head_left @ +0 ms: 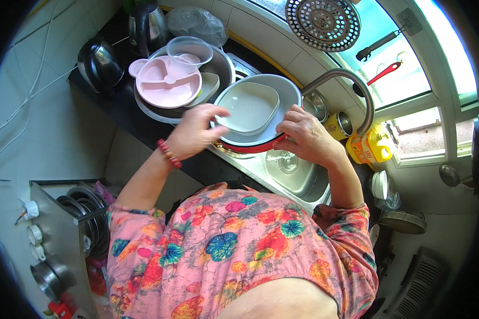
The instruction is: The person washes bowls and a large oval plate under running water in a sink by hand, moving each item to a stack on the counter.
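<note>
A red basin with a pale inside [289, 99] is in front of me, partly over the sink. Inside it lies a pale oval dish [249, 105]. My right hand [303, 133] grips the near right part of the basin's rim. At the left rim is my left hand [201, 129], its fingers apart and slightly blurred beside the dish; whether they touch it I cannot tell. To the left, a metal basin [155, 113] carries a pink divided plate [169, 83], a clear plastic bowl [189, 52] and another pale dish [209, 87].
A stainless steel sink [291, 171] with a curved faucet [369, 95] is at the right. Beyond stand a yellow cup [338, 125] and a yellow jug [369, 147]. Two kettles [99, 65] are at the back left. Lids stand in a rack [88, 215] lower left.
</note>
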`<state>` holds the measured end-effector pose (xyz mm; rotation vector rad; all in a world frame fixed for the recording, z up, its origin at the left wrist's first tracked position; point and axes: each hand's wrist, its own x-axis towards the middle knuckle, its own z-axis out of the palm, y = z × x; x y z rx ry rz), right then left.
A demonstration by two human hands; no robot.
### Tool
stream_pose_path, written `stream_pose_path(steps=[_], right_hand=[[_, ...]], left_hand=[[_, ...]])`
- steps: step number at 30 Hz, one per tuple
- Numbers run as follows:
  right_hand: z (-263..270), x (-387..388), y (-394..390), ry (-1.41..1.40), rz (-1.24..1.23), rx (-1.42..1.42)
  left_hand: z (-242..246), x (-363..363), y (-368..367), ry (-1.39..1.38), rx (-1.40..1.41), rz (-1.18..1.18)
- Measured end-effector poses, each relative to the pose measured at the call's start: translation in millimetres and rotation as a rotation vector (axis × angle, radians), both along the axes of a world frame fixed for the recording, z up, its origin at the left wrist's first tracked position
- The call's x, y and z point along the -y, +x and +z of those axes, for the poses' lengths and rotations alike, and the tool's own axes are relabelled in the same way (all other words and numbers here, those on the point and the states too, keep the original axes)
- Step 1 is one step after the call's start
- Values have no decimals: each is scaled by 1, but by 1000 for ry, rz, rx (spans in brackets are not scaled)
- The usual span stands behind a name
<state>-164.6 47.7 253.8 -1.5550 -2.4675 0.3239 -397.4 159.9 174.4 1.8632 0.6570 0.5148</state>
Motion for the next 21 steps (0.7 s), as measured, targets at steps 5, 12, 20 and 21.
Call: stream_pose_path(steps=[5,12,20,21], right_hand=[[5,8,-7,39,17,-37],[-6,26,1,83,-111,-70],[-40,53,4,164,-292,-191],[-44,58,5,157,-326,-217]], left_hand=[[-6,-9,43,475,-256,-436],[14,-3,37,803,-57,-309],[27,-23,0,842,-125,57],[22,-29,-4,834,-183,71]])
